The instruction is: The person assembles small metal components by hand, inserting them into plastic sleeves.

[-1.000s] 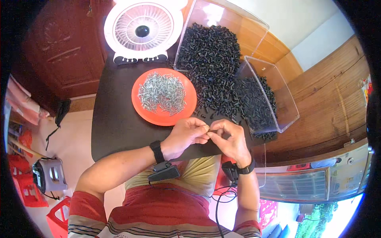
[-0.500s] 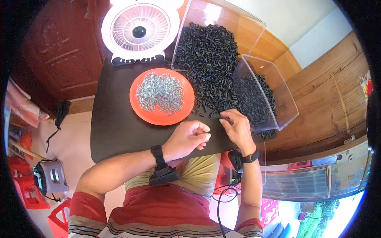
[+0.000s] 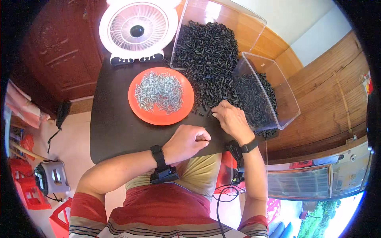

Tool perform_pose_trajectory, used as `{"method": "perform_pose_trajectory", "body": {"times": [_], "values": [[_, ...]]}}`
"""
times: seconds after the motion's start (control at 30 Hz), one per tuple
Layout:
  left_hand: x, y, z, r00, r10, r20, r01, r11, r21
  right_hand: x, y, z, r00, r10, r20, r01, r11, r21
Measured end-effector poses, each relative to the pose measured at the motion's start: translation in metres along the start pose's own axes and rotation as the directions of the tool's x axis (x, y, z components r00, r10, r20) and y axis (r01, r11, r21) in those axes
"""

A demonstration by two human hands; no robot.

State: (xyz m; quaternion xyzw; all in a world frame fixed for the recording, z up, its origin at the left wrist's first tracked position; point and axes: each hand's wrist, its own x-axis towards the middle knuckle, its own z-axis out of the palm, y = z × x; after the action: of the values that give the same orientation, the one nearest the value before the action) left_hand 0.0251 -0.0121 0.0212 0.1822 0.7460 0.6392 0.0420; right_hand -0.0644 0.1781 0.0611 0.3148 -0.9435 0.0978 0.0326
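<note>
Small black cylindrical plastic pieces (image 3: 210, 85) lie in a large heap on the dark table. My right hand (image 3: 233, 121) reaches the heap's near edge, thumb and fingers drawn together among the loose pieces; what they pinch is hidden. Nearer to me, my left hand (image 3: 186, 141) hovers over the table's front part with its fingers curled and thumb pressed to them. Whatever it holds, if anything, is too small to make out. Left of the heap, a red plate (image 3: 137, 109) carries a pile of small silvery metal pieces (image 3: 158, 91) that look like screws.
A clear plastic bin (image 3: 260, 23) lies behind the heap, black pieces spilling from it. Another clear box (image 3: 291, 105) with black pieces stands at the right. A white fan (image 3: 137, 31) sits at the back left of the table (image 3: 115, 135). A cable (image 3: 219, 210) hangs below my right wrist.
My right hand has shifted slightly left and its fingers have closed at the heap's edge. My left hand has stayed nearly in place, its fingers curling tighter.
</note>
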Motion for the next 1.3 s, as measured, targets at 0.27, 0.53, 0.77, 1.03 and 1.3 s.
{"method": "perform_pose_trajectory", "body": {"times": [0.27,0.53,0.77,1.03,1.3], "values": [[0.001,-0.002,0.0,1.0,-0.007,-0.006,0.007,1.0,0.001,0.001,0.0,0.001,1.0,0.011,-0.002,-0.011,0.999,-0.047],[0.001,0.001,0.0,0.998,0.065,-0.018,-0.063,0.99,0.123,-0.001,0.002,0.0,1.0,0.015,0.003,-0.014,0.993,-0.121],[0.0,-0.002,-0.001,0.994,0.104,-0.013,-0.1,0.979,0.177,0.0,0.006,0.0,0.999,0.014,-0.034,-0.016,0.999,-0.045],[0.002,-0.003,0.0,0.978,0.206,-0.029,-0.182,0.915,0.361,0.001,0.007,0.002,0.996,0.075,-0.05,-0.074,0.997,0.016],[0.004,-0.011,0.0,0.957,0.288,0.017,-0.26,0.834,0.487,0.0,0.008,0.003,0.991,0.106,-0.083,-0.106,0.994,0.008]]}}
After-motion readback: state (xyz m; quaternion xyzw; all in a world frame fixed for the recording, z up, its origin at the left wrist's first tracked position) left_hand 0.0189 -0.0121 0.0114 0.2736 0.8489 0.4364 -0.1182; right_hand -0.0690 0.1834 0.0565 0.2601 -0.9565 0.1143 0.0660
